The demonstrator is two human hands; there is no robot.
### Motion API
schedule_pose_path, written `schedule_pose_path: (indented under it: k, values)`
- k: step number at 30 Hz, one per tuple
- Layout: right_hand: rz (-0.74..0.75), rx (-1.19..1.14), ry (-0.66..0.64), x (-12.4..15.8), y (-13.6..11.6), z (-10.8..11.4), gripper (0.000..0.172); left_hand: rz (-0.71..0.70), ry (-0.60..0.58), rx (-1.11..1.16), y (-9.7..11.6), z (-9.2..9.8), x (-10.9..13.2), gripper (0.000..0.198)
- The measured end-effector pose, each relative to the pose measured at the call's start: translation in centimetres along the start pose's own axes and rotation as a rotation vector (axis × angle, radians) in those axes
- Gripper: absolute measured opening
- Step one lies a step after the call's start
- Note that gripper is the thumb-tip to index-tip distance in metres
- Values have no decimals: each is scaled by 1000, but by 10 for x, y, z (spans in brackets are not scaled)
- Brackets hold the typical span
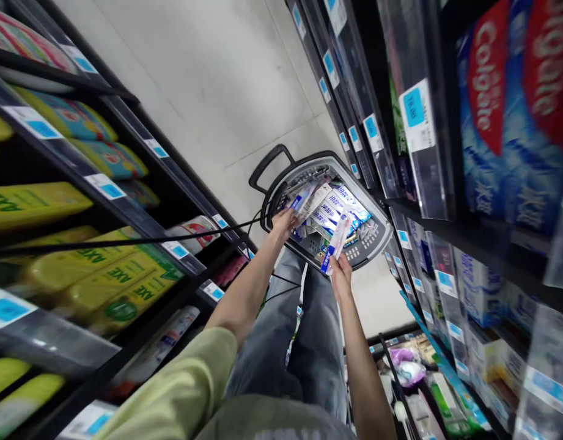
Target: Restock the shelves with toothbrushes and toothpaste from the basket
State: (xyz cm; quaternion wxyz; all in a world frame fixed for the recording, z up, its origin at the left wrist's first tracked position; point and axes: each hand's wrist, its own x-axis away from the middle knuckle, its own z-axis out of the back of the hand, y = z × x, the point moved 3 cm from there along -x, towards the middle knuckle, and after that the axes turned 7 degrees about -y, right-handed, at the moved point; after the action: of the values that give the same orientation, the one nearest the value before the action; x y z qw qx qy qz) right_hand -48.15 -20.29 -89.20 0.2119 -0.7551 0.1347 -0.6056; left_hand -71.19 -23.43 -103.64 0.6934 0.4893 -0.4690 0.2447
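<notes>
A grey and black shopping basket stands on the floor below me, with white-and-blue toothpaste boxes lying in it. My right hand, over the basket's near rim, is closed on the lower end of a toothbrush pack with a blue end. At the basket's left side, my left hand has its fingers closed on a clear pack with a blue end, which looks like another packaged toothbrush. Other clear packs around it overlap, so how many the left hand holds is unclear.
Shelves with yellow AXE packs line the left side. On the right, a shelf holds red-and-blue Colgate boxes behind clear dividers. The basket handle sticks up at its far left. A black cord crosses from the left.
</notes>
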Motion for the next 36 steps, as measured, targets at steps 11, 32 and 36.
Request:
schedule_pose_path:
  k: [11,32,36]
  values:
    - [199,137,-20,143,-122,-48,42,-7,-416,-83,65,23,275,28]
    - [892,-236,183,386,-227,-75,38,-584,-1307,-607,185,-9,531,38]
    - [976,-252,201,405,-237,-65,34,-618,-1386,-666,193,-22,558,39]
